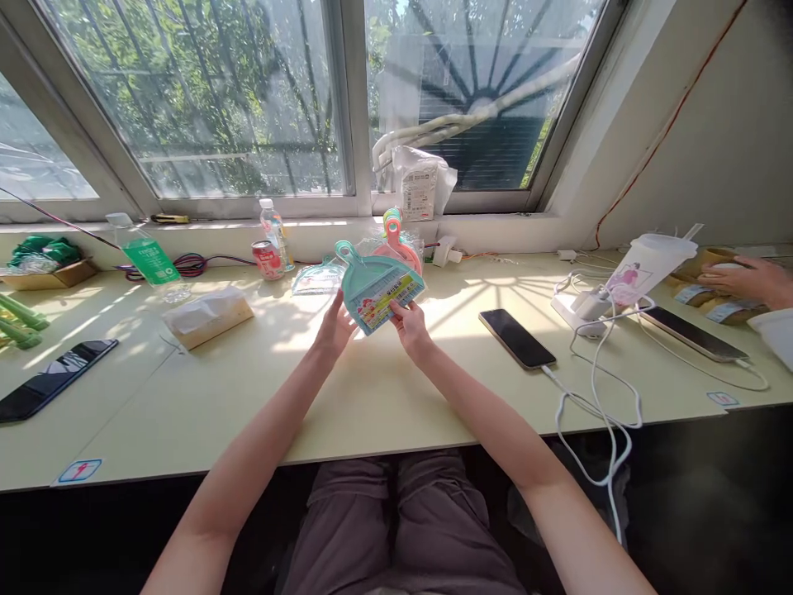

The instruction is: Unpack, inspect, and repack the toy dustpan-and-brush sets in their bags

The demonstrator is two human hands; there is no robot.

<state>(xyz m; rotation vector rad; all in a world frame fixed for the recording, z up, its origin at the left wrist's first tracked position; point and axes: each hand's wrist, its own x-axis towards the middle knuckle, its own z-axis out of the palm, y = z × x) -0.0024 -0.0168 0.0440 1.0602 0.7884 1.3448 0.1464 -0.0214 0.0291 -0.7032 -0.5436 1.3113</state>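
Note:
Both my hands hold up a small teal dustpan set (377, 285) in clear wrapping with a colourful label, just above the pale yellow table (384, 388). My left hand (334, 328) grips its lower left edge with fingers closed on it. My right hand (410, 324) pinches its lower right corner. Behind it lie a pink dustpan set (400, 245) and another clear-wrapped one (315, 277).
A black phone (516, 337) on a white cable lies to the right, near a charger (588, 307) and a white cup (648, 266). Another person's hand (747, 279) rests at far right. A tissue box (207, 316), a can (268, 259), bottles and a second phone (53, 378) sit left.

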